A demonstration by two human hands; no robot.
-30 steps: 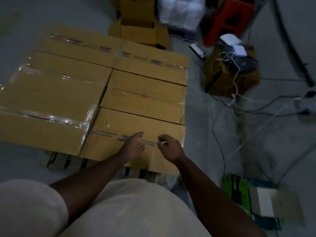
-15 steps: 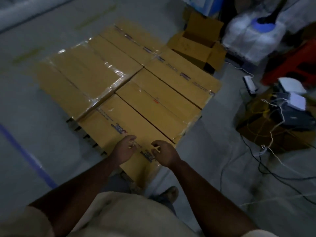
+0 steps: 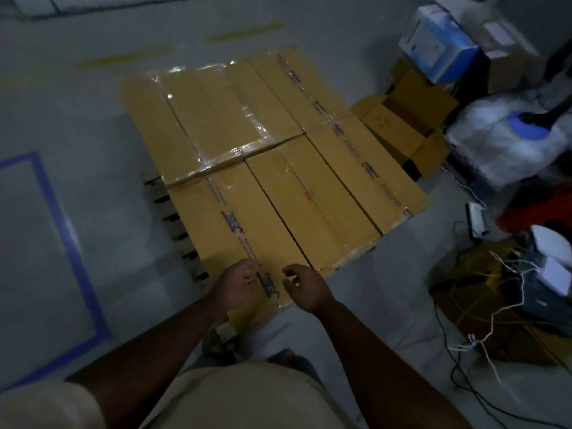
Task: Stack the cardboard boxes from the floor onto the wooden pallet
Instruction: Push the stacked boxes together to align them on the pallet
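Several sealed cardboard boxes lie flat side by side on a wooden pallet (image 3: 173,212), whose slats show along the left edge. The nearest box (image 3: 247,224) carries blue printing and clear tape. My left hand (image 3: 236,286) hovers over this box's near corner, fingers loosely curled and holding nothing. My right hand (image 3: 305,286) is beside it at the same corner, fingers also curled and empty. Whether either hand touches the box I cannot tell.
An open empty cardboard box (image 3: 402,125) stands at the pallet's far right. Right of it are a white wrapped bundle (image 3: 507,144), a blue-and-white box (image 3: 439,44), and a low box with devices and trailing cables (image 3: 483,305). Blue tape (image 3: 65,239) marks the floor on the left.
The view has swung so the pallet now appears turned and further left. Both hands stay over the nearest box's corner, close together and empty.
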